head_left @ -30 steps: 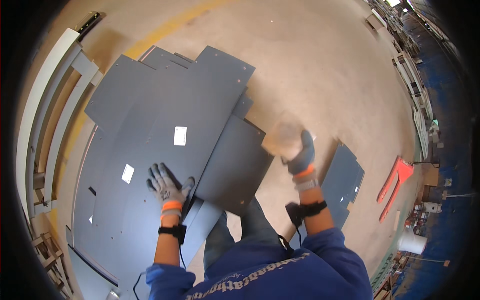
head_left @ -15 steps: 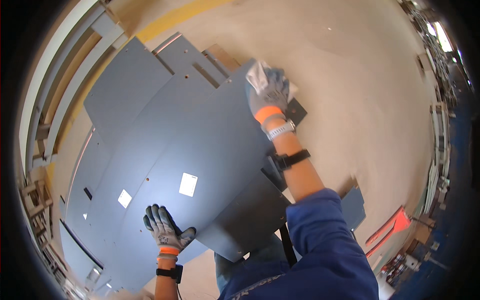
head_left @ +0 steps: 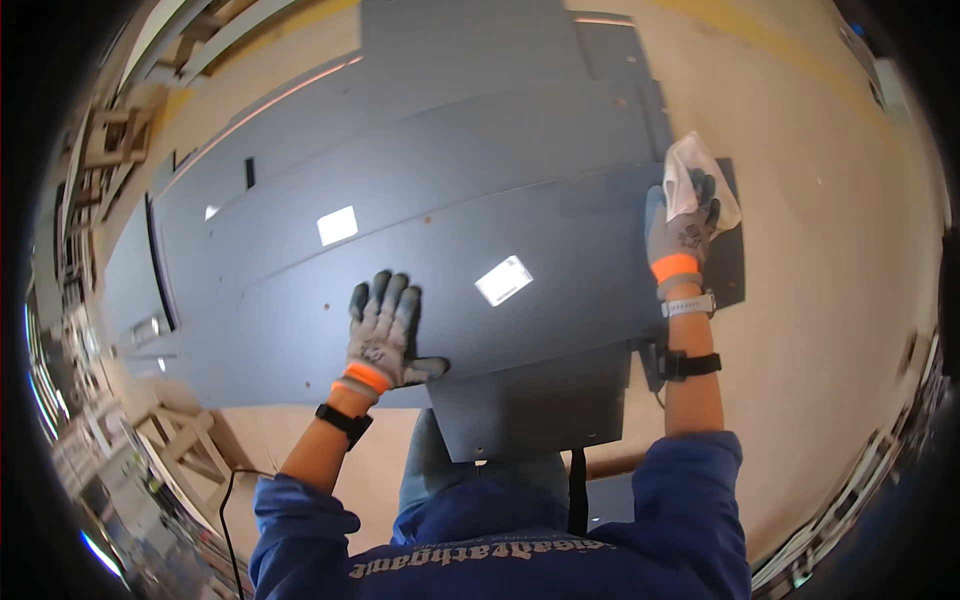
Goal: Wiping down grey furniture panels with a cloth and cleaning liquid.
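Beige floor (head_left: 820, 320) surrounds us, and before us spreads a stack of flat, blue-grey panels; what bears it up we cannot tell. On the broad near panel (head_left: 570, 250) our gloved left hand (head_left: 378, 335) lies palm down, fingers slightly apart and thumb wide near the front edge, with nothing gripped. Our right hand (head_left: 685, 230) clamps its fingers on a crumpled white cloth (head_left: 690, 165) at the panel's right end, where hand and cloth hide the corner from us. Just past them a darker panel end (head_left: 737, 270) sticks out.

Between our hands sits a white label (head_left: 504, 281); a second white label (head_left: 337, 226) lies farther left, and small holes dot the surface. Toward us a smaller dark panel (head_left: 530, 405) juts from under the broad one, covering part of our legs. Beyond, more panels overlap, one reaching the top of our view.

Farther out, a yellow floor stripe (head_left: 755, 38) crosses the upper right, pale beams (head_left: 235, 38) lie at upper left, and a wooden frame (head_left: 183, 440) stands at lower left. Clutter along the rim is too blurred to name.
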Tool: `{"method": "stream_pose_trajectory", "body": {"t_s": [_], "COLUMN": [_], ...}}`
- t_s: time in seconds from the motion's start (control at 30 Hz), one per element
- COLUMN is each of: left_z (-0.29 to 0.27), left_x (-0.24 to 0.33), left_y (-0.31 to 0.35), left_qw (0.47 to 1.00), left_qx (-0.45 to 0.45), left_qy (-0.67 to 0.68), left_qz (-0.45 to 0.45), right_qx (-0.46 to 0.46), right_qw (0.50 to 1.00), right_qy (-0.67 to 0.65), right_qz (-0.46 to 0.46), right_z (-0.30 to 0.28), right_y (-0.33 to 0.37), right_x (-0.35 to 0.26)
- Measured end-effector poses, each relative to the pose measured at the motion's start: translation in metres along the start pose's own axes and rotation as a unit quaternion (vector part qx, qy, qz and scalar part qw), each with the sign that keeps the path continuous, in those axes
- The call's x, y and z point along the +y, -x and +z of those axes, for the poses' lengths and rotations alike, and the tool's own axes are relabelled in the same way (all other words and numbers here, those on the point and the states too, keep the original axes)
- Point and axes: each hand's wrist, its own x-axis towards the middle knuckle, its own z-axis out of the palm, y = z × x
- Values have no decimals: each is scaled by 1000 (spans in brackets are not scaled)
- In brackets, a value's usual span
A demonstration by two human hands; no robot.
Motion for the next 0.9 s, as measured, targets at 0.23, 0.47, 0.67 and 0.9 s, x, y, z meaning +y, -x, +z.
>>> {"method": "stream_pose_trajectory", "body": {"t_s": [0.23, 0.47, 0.67, 0.9], "left_z": [13, 7, 44, 94], "left_x": [-16, -36, -199, -302], "left_y": [13, 46, 211, 432], "left_qw": [998, 983, 951, 736], "left_qx": [28, 47, 232, 138], "left_qy": [57, 177, 29, 16], "left_qz": [20, -21, -203, -662], "right_qx": [-129, -120, -195, -214], "right_qw": [949, 974, 923, 964], "right_qy": [46, -159, -46, -43], "right_qz": [-283, -110, -327, -153], "right_z": [95, 95, 190, 144], "right_y": [103, 101, 221, 189], "right_x": [-170, -206, -360, -320]}}
